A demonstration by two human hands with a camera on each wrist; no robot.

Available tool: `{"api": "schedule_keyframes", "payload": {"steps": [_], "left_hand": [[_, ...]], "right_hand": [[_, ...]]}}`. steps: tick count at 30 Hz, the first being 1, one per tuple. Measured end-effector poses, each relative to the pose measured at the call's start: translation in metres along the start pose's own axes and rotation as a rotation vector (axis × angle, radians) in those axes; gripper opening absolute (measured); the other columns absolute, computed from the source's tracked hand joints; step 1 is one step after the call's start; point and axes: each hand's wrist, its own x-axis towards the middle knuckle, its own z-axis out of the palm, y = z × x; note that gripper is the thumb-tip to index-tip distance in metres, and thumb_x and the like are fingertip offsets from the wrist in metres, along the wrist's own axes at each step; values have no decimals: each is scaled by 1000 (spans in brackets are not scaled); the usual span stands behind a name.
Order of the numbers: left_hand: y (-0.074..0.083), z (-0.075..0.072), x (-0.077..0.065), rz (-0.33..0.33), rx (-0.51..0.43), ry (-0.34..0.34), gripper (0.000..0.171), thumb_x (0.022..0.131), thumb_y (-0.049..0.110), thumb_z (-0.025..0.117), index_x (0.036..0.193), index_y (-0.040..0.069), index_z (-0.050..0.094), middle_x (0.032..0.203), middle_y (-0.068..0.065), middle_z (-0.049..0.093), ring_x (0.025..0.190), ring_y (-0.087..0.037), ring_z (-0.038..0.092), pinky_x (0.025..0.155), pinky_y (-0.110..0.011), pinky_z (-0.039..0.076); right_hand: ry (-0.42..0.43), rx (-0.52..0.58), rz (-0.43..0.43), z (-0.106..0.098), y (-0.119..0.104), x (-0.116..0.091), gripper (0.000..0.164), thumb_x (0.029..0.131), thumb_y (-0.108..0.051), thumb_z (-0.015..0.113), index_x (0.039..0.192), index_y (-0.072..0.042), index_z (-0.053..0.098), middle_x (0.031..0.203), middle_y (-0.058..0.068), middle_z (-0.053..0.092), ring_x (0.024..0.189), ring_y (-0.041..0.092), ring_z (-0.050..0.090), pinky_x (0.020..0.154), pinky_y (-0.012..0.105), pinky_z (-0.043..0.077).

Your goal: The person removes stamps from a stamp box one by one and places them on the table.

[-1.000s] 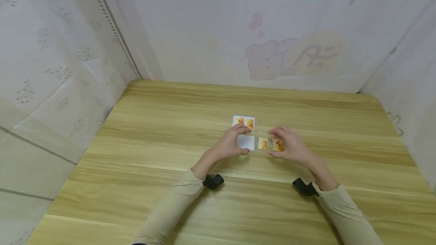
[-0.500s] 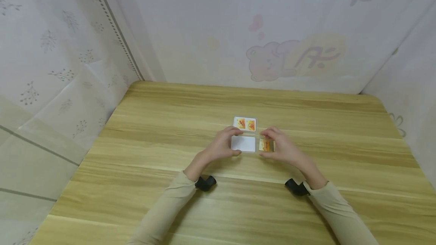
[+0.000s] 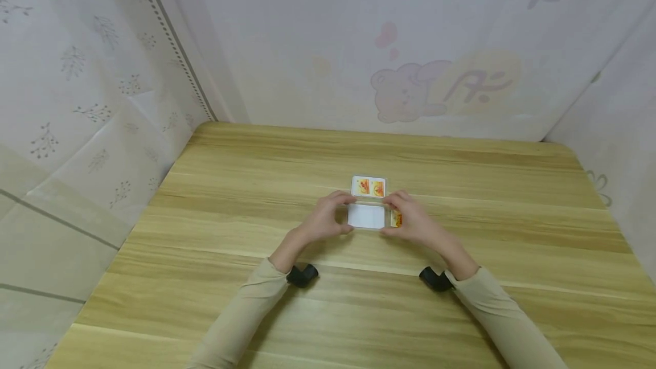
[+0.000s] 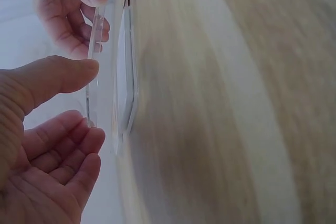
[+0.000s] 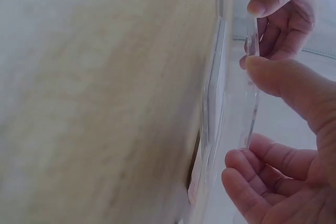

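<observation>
A thin clear plastic plate (image 4: 94, 45) is held between my two hands, raised a little off the table. My left hand (image 3: 322, 218) pinches its left end with thumb and fingers, and my right hand (image 3: 417, 223) pinches the right end. Directly beneath the plate lies a white rectangular card-like piece (image 3: 366, 216) with a clear border, seen edge-on in the left wrist view. Beyond it sits a white card with orange pictures (image 3: 369, 187), in a clear holder. A small orange picture piece (image 3: 396, 218) shows partly beside my right fingers; the rest is hidden.
Everything lies on a wood-grain table (image 3: 230, 204). Its back edge meets a pale printed curtain (image 3: 307, 44), with more curtain at the left and right sides. Black wrist mounts (image 3: 302, 275) hang near both wrists.
Both hands have moved left together with the clear plate, now over the white piece. My right hand now covers a second orange piece that was visible before. The pieces on the table stay put.
</observation>
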Motion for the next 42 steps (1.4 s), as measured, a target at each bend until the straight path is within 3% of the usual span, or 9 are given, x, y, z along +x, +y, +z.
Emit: {"api": "schedule_keyframes", "payload": {"steps": [12,24,42], "left_hand": [[-4,1,1,-46,29,-18,54,69,-2,78,118,-7,57,120,-17,57,110,-31,54,99,-44,39],[-6,3,4,-79,27,-54,55,68,-5,78,118,-8,56,123,-18,56,116,-31,51,102,-39,39],[-7,1,8,-77,75,-95,54,69,-2,78,118,-8,56,122,-18,56,117,-32,51,102,-40,38]], "right_hand": [[-64,-40,64,5,-3,8,60,67,-15,84,114,10,56,105,19,55,91,27,54,79,39,50],[-94,-54,94,5,-8,11,58,67,-13,84,112,12,55,103,19,55,90,28,54,79,38,50],[-160,-89,171,4,-16,17,59,68,-14,84,112,11,55,108,21,54,94,27,53,81,38,50]]}}
